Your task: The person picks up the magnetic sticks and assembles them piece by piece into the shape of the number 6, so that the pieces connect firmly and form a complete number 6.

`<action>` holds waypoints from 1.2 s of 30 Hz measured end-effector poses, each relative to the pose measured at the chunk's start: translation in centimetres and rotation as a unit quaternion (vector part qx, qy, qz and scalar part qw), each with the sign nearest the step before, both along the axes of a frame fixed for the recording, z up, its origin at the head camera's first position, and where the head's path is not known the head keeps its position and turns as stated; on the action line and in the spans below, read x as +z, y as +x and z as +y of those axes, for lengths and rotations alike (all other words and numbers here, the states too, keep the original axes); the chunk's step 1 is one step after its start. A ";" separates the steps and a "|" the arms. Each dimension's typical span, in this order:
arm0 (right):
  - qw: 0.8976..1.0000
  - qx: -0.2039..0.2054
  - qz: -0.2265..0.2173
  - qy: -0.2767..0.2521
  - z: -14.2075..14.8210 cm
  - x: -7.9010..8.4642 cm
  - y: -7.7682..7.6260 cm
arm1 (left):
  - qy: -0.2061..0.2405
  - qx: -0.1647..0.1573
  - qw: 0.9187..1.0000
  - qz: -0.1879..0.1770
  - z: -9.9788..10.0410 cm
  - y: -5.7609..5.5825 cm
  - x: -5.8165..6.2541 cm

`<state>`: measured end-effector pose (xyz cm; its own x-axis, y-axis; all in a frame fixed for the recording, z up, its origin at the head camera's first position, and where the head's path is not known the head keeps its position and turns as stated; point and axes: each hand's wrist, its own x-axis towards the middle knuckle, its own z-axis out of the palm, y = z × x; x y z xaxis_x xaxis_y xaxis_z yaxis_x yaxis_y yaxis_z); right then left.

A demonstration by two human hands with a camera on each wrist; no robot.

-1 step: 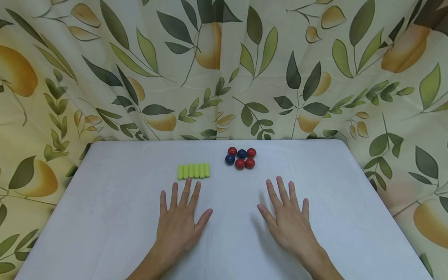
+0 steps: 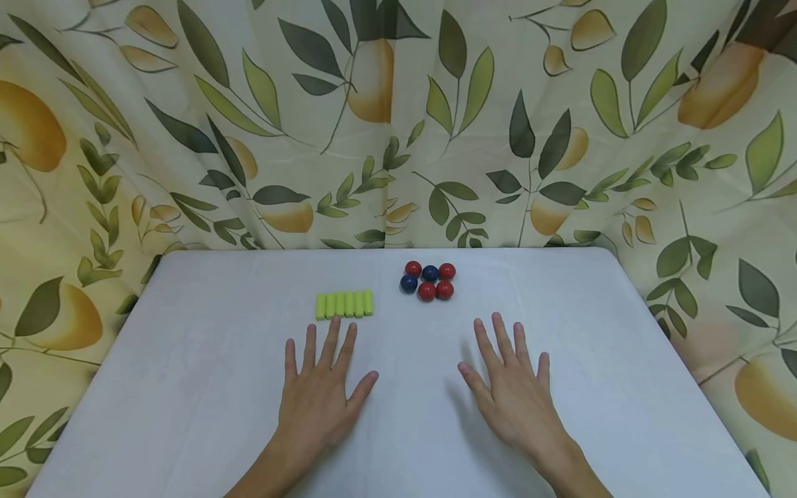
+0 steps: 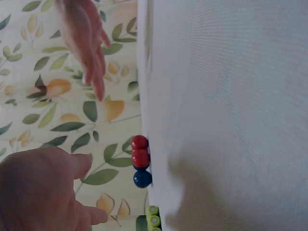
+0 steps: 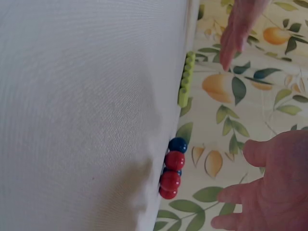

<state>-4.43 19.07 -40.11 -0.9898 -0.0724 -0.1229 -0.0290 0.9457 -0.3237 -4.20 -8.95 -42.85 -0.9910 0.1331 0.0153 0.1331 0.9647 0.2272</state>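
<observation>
No change: your left hand (image 2: 316, 404), right hand (image 2: 518, 402) hover spread, empty; nothing's lifted. Lime-green cylinders (image 2: 340, 304) lie just past left fingertips; red balls (image 2: 427, 291), blue balls (image 2: 409, 283) farther ahead, between hands.

Left hand (image 2: 316, 404) and right hand (image 2: 517, 404) both bare, five digits each; fingers (image 2: 330, 342) slim, tips rounded; nails too small to read; wrists (image 2: 289, 449) bare, narrower than palms; forearms (image 2: 258, 482) bare to frame edge. Wrist views show both hands; fine detail blurred.
</observation>
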 end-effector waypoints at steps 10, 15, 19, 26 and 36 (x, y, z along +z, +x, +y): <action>1.000 0.000 0.005 -0.006 0.0 0.0 0.0 | -0.007 -0.004 1.000 0.009 0.0 0.0 0.0; 1.000 -0.001 0.009 -0.007 0.0 -0.1 -0.1 | -0.012 -0.004 1.000 0.008 0.0 -0.1 0.0; 1.000 -0.001 0.011 -0.008 0.1 -0.2 -0.3 | -0.005 -0.002 1.000 0.008 0.0 -0.2 -0.1; 1.000 0.002 0.008 -0.024 0.1 -0.3 -0.7 | 0.007 -0.001 1.000 0.011 0.0 -0.5 -0.2; 0.994 0.018 0.056 -0.092 0.5 -0.1 -2.4 | 0.036 -0.026 0.997 0.056 -0.6 -1.8 -0.4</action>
